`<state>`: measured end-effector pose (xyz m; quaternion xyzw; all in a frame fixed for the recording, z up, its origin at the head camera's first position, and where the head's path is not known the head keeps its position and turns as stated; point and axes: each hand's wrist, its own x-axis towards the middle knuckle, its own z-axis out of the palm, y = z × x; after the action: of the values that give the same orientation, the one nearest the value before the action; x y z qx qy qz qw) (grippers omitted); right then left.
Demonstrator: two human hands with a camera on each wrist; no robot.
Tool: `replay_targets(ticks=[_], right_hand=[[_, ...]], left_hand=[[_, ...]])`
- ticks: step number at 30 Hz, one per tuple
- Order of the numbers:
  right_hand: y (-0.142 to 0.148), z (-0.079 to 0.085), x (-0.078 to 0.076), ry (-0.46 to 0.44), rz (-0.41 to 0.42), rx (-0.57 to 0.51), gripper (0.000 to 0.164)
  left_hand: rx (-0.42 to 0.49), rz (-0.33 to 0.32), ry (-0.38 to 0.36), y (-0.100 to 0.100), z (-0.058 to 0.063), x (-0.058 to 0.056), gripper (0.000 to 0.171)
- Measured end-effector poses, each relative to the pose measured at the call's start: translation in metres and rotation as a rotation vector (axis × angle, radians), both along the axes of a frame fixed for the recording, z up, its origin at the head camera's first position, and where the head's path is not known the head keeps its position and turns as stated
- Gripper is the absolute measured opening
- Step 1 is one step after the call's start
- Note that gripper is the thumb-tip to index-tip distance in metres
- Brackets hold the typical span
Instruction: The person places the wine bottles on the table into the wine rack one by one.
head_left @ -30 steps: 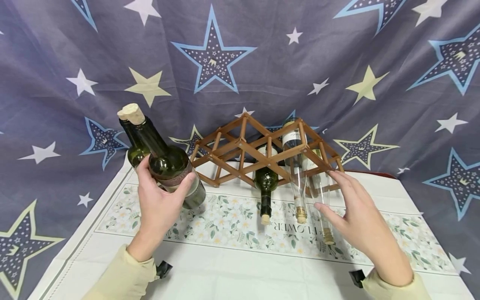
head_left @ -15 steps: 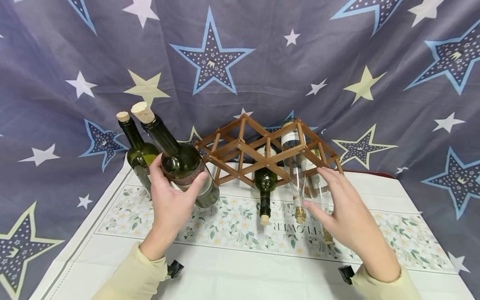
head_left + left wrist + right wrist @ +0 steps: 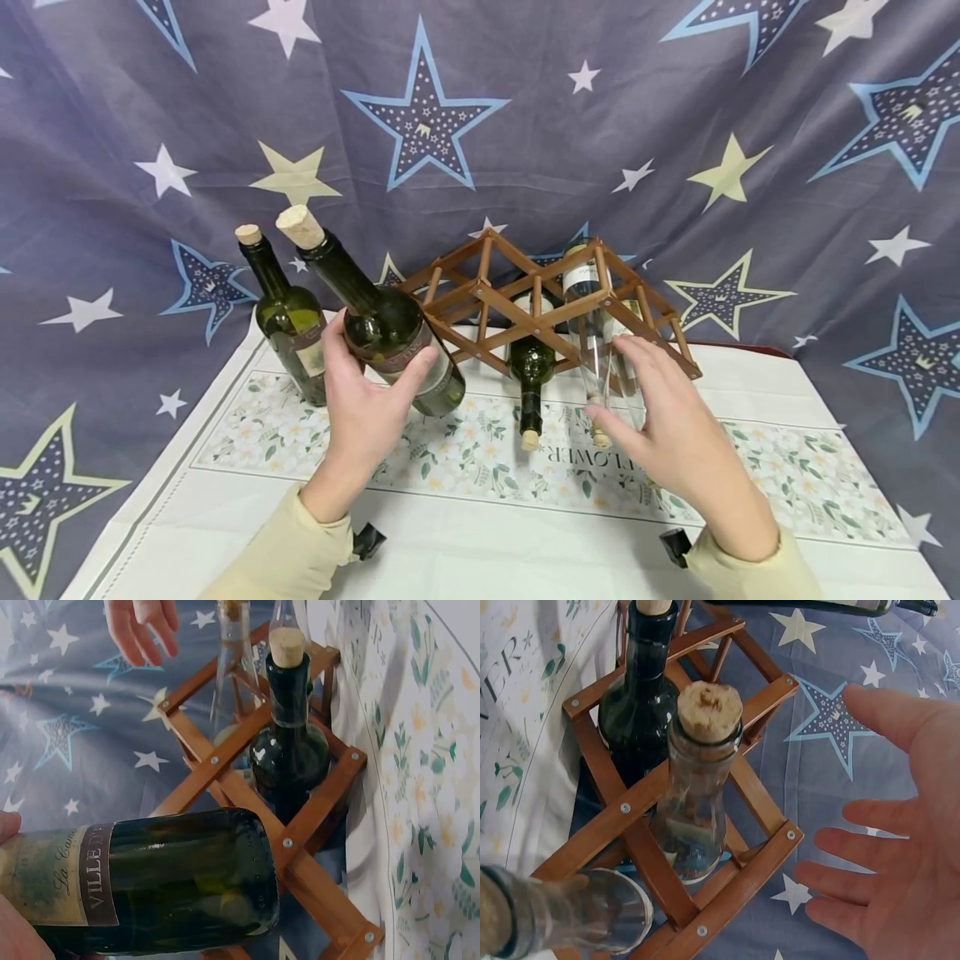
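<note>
My left hand (image 3: 369,415) grips a dark green corked wine bottle (image 3: 390,329) round its body, tilted with its cork up and to the left. In the left wrist view the bottle's base (image 3: 232,881) overlaps the wooden wine rack (image 3: 201,780). My right hand (image 3: 667,417) holds nothing; its fingers are spread in front of the rack's right part. Lying in the rack are a green bottle (image 3: 532,367) and two clear glass bottles, one of them this clear bottle (image 3: 694,795), necks toward me. My right hand partly hides the other clear bottle (image 3: 585,911).
A second green corked bottle (image 3: 288,321) stands upright on the table at the left. A floral runner print (image 3: 480,458) crosses the white tablecloth (image 3: 525,550). Close behind the rack hangs a grey star-patterned curtain (image 3: 510,125).
My left hand has carried its bottle rightward toward the rack, away from the standing bottle. My right hand has drifted left along the rack, which has shifted slightly at its right end.
</note>
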<state>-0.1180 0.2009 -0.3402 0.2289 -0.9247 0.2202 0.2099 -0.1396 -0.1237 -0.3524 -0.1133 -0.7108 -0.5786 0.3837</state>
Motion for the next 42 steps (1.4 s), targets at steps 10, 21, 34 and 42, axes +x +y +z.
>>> replay_targets(ticks=[10,21,34,42], right_hand=[[-0.015,-0.004,-0.001,-0.01,0.026,0.022,0.087],[-0.03,-0.006,0.0,-0.017,0.06,0.022,0.089],[-0.047,-0.009,0.001,-0.018,0.093,0.026,0.088],[-0.057,-0.013,-0.001,0.004,0.118,0.035,0.09]], left_hand=[[0.067,-0.091,0.006,0.011,-0.002,0.001,0.081],[0.156,-0.175,0.023,0.025,-0.004,0.001,0.08],[0.222,-0.266,-0.005,0.037,-0.002,0.006,0.074],[0.275,-0.319,0.004,0.041,-0.001,0.009,0.071]])
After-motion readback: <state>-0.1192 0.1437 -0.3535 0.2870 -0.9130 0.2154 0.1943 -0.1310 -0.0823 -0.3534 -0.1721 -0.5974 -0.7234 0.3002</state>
